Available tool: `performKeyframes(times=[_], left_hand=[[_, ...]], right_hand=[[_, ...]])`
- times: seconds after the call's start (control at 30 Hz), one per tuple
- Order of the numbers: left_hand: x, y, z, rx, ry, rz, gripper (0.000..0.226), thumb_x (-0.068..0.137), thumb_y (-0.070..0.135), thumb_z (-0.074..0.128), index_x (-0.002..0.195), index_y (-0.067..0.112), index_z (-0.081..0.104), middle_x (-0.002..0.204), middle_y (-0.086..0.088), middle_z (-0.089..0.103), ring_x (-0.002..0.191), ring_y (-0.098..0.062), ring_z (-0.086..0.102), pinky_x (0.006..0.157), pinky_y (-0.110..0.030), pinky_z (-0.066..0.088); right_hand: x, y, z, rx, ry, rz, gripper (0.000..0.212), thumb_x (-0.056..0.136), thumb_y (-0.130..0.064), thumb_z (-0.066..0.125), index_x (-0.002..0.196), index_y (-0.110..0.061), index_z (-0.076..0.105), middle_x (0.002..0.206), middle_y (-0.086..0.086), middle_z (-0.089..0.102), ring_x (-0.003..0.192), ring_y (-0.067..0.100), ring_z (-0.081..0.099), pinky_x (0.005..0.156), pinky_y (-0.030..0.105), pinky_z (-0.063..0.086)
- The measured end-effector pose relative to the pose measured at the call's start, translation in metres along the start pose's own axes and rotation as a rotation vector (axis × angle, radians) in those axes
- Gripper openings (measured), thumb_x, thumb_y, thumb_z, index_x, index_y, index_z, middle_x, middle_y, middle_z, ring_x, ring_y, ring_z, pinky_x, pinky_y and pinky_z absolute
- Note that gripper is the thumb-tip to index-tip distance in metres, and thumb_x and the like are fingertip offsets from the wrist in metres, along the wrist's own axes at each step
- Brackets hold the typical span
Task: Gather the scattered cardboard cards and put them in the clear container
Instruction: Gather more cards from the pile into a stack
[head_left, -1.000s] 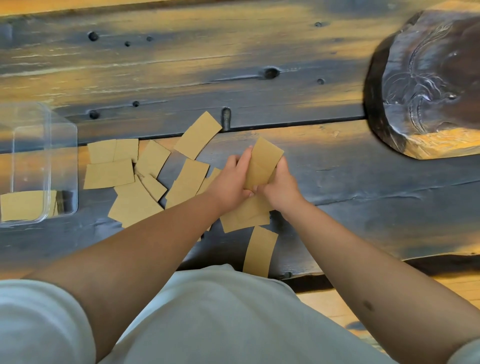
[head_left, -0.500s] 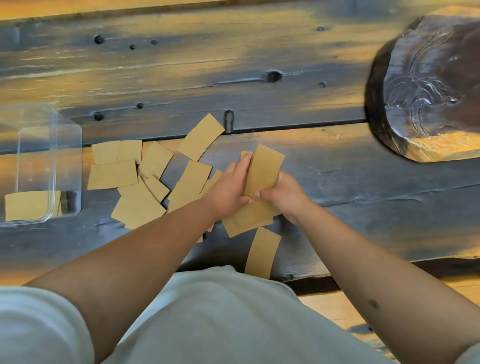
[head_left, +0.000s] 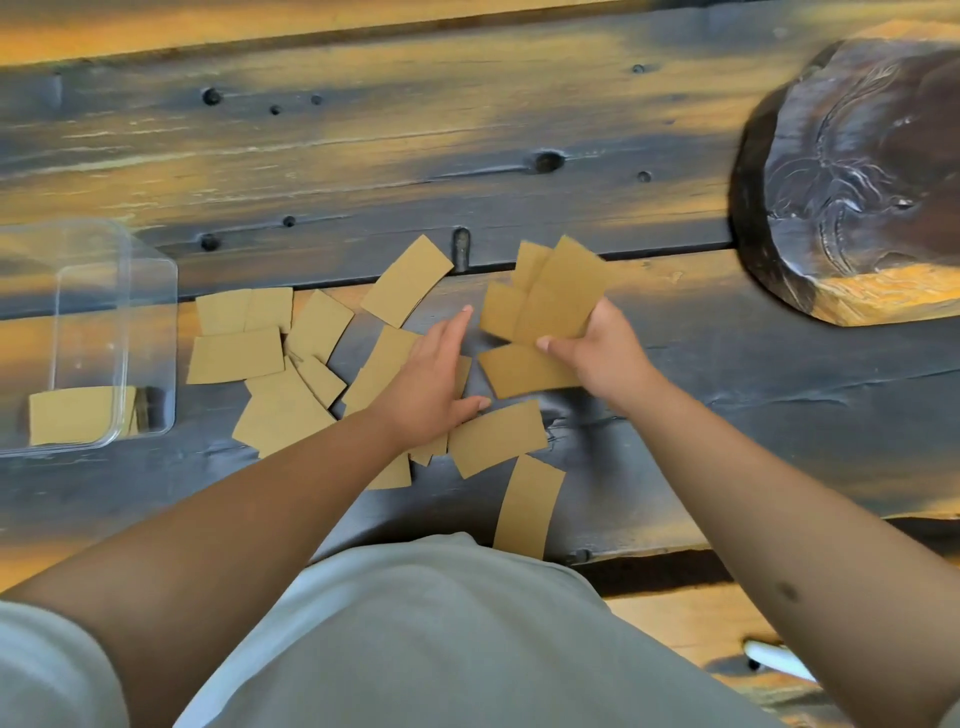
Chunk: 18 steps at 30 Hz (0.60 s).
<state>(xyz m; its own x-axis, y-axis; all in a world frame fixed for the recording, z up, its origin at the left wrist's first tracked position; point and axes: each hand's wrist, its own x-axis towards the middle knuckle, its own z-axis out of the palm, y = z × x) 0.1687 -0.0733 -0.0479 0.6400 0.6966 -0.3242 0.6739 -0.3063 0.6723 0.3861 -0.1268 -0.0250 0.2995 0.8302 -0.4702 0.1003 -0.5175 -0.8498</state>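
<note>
Several tan cardboard cards (head_left: 270, 358) lie scattered over the dark wooden table (head_left: 363, 171), mostly left of centre. My right hand (head_left: 602, 353) grips a fanned bunch of cards (head_left: 556, 301) lifted above the table. My left hand (head_left: 431, 379) lies flat with fingers spread on cards beside it, holding nothing. One card (head_left: 498, 436) lies just in front of my left hand and another (head_left: 527, 506) hangs at the table's near edge. The clear container (head_left: 150, 291) stands at the far left with a few cards (head_left: 72, 415) inside.
A dark carved wooden slab (head_left: 852, 171) sits at the right of the table. My grey shirt fills the bottom of the view. The table's near edge runs just beyond my body, with wooden floor below at the right.
My hands have parted: the right one has lifted away to the right with a bigger fanned bunch of cards, and the left one has let go and dropped flat onto the cards on the table.
</note>
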Motion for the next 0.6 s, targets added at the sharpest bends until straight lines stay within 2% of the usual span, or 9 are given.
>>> performKeyframes(times=[0.1,0.23,0.33,0.4,0.47,0.53,0.6], left_hand=[[0.006,0.001,-0.015,0.006,0.057,-0.003,0.104,0.08,0.041,0.074,0.152,0.026,0.0,0.156,0.001,0.017,0.142,-0.017,0.016,0.115,-0.034,0.019],[0.032,0.026,-0.039,-0.04,0.176,0.057,0.103,0.08,0.044,0.072,0.152,0.024,0.001,0.155,-0.005,0.016,0.142,-0.021,0.015,0.114,-0.036,0.017],[0.051,0.048,-0.054,0.0,0.294,0.237,0.106,0.076,0.046,0.074,0.151,0.02,0.003,0.152,-0.016,0.011,0.141,-0.029,0.018,0.114,-0.04,0.023],[0.061,0.057,-0.058,0.137,0.312,0.399,0.106,0.073,0.046,0.077,0.15,0.02,0.009,0.151,-0.021,0.011,0.137,-0.034,0.024,0.108,-0.038,0.033],[0.069,0.061,-0.056,0.295,0.21,0.491,0.101,0.073,0.046,0.077,0.149,0.023,0.015,0.151,-0.018,0.017,0.133,-0.035,0.032,0.103,-0.04,0.039],[0.074,0.06,-0.048,0.371,0.021,0.455,0.093,0.076,0.044,0.075,0.148,0.026,0.019,0.149,-0.01,0.031,0.132,-0.031,0.037,0.104,-0.048,0.04],[0.075,0.053,-0.038,0.364,-0.07,0.374,0.087,0.078,0.043,0.074,0.145,0.026,0.022,0.144,-0.003,0.041,0.13,-0.024,0.04,0.103,-0.046,0.04]], right_hand=[[0.01,-0.015,-0.012,-0.013,0.021,-0.108,0.045,0.078,-0.004,0.072,0.112,-0.026,0.051,0.105,-0.014,0.062,0.1,0.006,0.059,0.084,0.022,0.045],[0.019,-0.019,-0.01,-0.101,0.022,-0.189,0.042,0.079,-0.005,0.071,0.113,-0.024,0.054,0.109,-0.002,0.065,0.103,0.015,0.061,0.088,0.029,0.047],[0.021,-0.011,-0.006,-0.214,0.028,-0.223,0.044,0.081,-0.009,0.07,0.121,-0.019,0.056,0.11,-0.002,0.065,0.101,0.013,0.06,0.088,0.025,0.047],[0.019,-0.003,-0.004,-0.248,0.032,-0.204,0.045,0.081,-0.009,0.07,0.122,-0.021,0.057,0.107,-0.007,0.064,0.096,0.005,0.058,0.082,0.016,0.044],[0.016,0.006,-0.005,-0.315,0.056,-0.201,0.044,0.08,-0.01,0.071,0.12,-0.023,0.059,0.098,-0.01,0.063,0.085,-0.001,0.055,0.071,0.007,0.038],[0.013,0.014,-0.007,-0.396,0.06,-0.204,0.044,0.078,-0.01,0.071,0.119,-0.022,0.06,0.091,-0.009,0.062,0.078,0.005,0.055,0.065,0.012,0.037],[0.011,0.02,-0.01,-0.475,0.02,-0.204,0.047,0.078,-0.009,0.071,0.121,-0.022,0.059,0.093,-0.002,0.067,0.08,0.015,0.058,0.067,0.02,0.039]])
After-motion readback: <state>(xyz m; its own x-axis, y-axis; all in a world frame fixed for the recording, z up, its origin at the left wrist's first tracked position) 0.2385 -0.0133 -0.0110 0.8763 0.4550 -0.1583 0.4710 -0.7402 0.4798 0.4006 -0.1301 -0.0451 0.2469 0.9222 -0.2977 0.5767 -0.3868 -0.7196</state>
